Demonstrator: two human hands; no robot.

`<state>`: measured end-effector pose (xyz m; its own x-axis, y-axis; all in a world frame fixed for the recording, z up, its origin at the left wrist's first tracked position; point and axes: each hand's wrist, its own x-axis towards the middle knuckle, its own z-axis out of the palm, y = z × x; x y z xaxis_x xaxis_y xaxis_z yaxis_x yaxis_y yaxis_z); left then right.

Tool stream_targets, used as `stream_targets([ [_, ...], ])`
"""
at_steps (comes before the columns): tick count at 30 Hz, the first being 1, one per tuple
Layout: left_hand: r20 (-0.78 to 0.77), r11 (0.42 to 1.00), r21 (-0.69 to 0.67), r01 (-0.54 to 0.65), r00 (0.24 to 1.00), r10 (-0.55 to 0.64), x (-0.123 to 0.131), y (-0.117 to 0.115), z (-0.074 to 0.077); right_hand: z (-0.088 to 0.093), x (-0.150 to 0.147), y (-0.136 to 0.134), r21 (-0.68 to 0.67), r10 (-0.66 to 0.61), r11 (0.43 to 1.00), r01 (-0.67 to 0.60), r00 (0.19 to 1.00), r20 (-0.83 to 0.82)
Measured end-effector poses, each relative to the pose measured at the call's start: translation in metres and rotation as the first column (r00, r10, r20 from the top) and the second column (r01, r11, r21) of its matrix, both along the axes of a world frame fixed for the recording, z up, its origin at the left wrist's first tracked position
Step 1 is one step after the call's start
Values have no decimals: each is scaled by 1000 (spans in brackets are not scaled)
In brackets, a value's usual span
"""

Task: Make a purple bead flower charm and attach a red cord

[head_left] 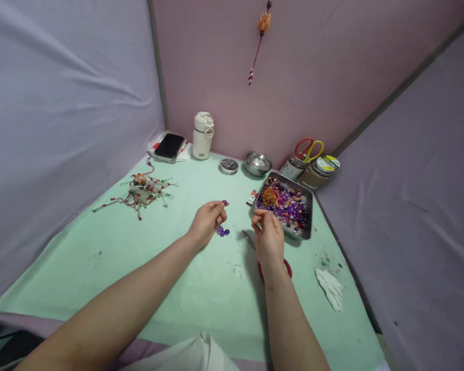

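Observation:
My left hand [208, 220] hovers over the green table [147, 268] with its fingers pinched on a purple bead [225, 203]. A few more purple beads [222, 232] hang or lie just below that hand. My right hand [268, 238] is to the right, fingers pinched together near the corner of a metal tray [310, 216] filled with purple and mixed beads [286, 206]; what it pinches is too thin to make out. Red-handled scissors [286, 266] lie on the table under my right wrist.
A finished beaded ornament [145, 190] lies at the left. At the back stand a phone [169, 146], a white bottle [203, 136], a round tin [229, 165], a steel bowl [258, 163], and jars with scissors [308, 149]. A crumpled tissue [330, 288] lies at the right.

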<state>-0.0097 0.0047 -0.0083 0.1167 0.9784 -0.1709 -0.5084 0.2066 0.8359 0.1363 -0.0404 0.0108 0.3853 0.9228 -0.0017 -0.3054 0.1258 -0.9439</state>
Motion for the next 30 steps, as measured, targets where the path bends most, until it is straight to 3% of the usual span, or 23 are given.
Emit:
stream_targets([
  [4,21,999,20,-50,999,50,-6,6,1,7,2,-2,-7,137,990,-142,964,-226],
  [8,31,998,11,-68,997,67,-11,7,6,10,5,-2,-25,159,986,-167,965,-209],
  [17,32,992,-12,-125,992,126,-17,11,8,14,13,0,-32,-101,994,100,995,-21],
  [20,6,992,-11,-125,992,125,-18,14,4,12,16,2,1,-130,992,130,991,17],
  [25,-33,994,19,-103,994,104,-19,17,-1,9,22,5,43,-92,994,96,992,-91],
  [30,-55,992,-20,-121,991,120,-23,21,0,14,39,8,16,-185,981,196,949,-255],
])
